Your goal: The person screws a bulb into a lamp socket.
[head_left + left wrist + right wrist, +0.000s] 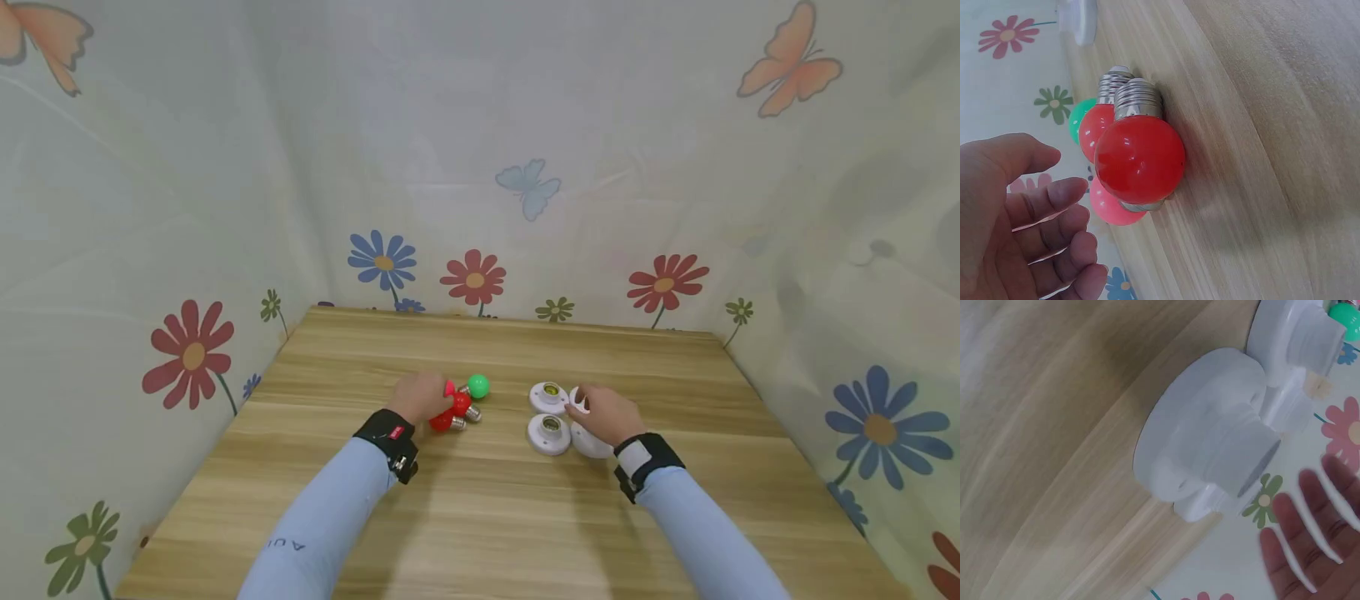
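Note:
My left hand (420,397) hovers beside a small group of round light bulbs with silver screw bases. The nearest red bulb (1140,159) lies in front of another red bulb (1090,130), with a green bulb (1075,120) and a pink bulb (1112,207) behind. In the left wrist view the fingers are loosely bent, apart from the bulbs and holding nothing. Over several white round lamp holders (1200,434), grouped close together, is my right hand (611,414). Its fingers (1291,519) look extended and hold nothing in the right wrist view. Brass-coloured sockets (551,389) show in the left holders; the hand partly hides the right ones.
Everything lies on a wood-grain table (495,517). A pale curtain (420,125) printed with flowers and butterflies surrounds the table at the back and both sides. The bulbs are left of the lamp holders, with bare table between the groups.

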The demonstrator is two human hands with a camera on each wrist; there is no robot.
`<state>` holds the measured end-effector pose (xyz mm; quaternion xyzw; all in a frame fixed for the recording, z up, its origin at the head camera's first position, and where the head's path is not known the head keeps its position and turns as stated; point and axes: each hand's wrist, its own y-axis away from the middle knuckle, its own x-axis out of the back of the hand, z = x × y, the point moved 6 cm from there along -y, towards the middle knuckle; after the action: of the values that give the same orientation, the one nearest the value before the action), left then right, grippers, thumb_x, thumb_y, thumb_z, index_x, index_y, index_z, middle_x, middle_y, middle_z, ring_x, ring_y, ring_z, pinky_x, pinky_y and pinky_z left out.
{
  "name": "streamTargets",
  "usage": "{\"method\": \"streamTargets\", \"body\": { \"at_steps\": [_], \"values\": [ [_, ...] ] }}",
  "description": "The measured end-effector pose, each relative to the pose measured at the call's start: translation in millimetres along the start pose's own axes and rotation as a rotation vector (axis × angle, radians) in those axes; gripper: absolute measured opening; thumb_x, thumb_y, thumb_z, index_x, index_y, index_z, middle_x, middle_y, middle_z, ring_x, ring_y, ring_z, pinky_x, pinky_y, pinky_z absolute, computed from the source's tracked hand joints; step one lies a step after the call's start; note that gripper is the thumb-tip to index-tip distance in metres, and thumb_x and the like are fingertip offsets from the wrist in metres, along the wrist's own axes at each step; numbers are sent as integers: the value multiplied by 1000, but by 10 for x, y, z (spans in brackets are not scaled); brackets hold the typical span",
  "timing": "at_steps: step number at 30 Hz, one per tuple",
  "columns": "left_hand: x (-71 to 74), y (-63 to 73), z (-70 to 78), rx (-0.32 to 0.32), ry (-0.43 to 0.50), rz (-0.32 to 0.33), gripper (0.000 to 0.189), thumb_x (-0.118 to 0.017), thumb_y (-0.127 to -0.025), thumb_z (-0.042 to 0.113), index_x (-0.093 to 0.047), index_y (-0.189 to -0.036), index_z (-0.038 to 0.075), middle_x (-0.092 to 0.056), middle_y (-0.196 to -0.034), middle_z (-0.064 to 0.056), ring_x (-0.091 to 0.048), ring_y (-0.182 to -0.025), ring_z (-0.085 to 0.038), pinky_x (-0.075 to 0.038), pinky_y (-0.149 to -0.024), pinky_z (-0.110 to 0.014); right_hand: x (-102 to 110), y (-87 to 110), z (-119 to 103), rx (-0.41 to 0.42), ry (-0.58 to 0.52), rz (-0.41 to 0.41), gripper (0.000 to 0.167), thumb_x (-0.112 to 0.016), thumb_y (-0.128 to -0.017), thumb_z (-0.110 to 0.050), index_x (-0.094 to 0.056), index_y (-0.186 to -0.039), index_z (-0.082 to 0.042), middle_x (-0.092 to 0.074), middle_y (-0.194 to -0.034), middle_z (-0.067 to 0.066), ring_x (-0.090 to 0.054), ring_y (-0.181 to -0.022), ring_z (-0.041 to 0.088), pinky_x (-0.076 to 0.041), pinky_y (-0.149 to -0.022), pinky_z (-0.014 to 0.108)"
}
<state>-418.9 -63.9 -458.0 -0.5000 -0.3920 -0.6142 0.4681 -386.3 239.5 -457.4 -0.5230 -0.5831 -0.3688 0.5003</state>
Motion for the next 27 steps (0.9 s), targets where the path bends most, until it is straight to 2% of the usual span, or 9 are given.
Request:
{"method": "streamTargets", "body": {
  "at_steps": [2,5,7,11,15,22,27],
  "values": [
    [4,10,-3,3,22,-2,30,-62,-89,28,-56,-63,14,-46,-61,1,-46,-58,-16,-33,-50,-28,-12,62,82,-36,7,-29,57,-66,-86,-49,-60,-118,-2,-64,-110,18,-64,-90,30,-55,-71,45],
    [10,25,-6,-4,42,7,29,-62,-88,26,-56,-63,14,-45,-60,2,-45,-58,-16,-33,-50,-28,-74,149,222,-93,36,-90,86,-70,-76,-63,-52,-127,4,-57,-121,25,-59,-105,38,-51,-85,53],
    [14,33,-8,-5,49,7,27,-62,-88,25,-56,-64,14,-45,-61,2,-45,-58,-15,-33,-50,-28,-150,183,313,-113,56,-121,100,-72,-68,-70,-49,-127,8,-55,-121,27,-57,-106,40,-50,-88,54],
    [11,43,-8,-9,38,11,27,-63,-88,25,-56,-64,14,-45,-62,2,-45,-58,-15,-34,-50,-28,-322,215,423,-130,76,-139,113,-74,-60,-74,-46,-127,13,-54,-118,29,-58,-103,40,-49,-87,54],
    [4,49,-24,-5,28,9,29,-62,-88,27,-55,-63,14,-46,-62,1,-45,-59,-16,-35,-51,-29,-424,223,428,-156,60,-140,114,-75,-62,-71,-43,-129,15,-54,-119,30,-57,-105,42,-49,-88,53],
    [37,80,-42,1,37,5,28,-60,-86,27,-55,-62,13,-48,-61,0,-46,-57,-16,-34,-50,-28,-461,234,410,-221,79,-151,101,-73,-70,-65,-46,-126,15,-55,-115,30,-56,-106,43,-51,-84,55],
    [61,110,-44,16,21,8,28,-59,-87,29,-54,-63,15,-44,-61,2,-42,-57,-14,-31,-49,-28,-468,197,454,-211,67,-148,95,-72,-73,-61,-48,-126,14,-56,-115,30,-56,-107,43,-50,-86,55]
  ]
}}
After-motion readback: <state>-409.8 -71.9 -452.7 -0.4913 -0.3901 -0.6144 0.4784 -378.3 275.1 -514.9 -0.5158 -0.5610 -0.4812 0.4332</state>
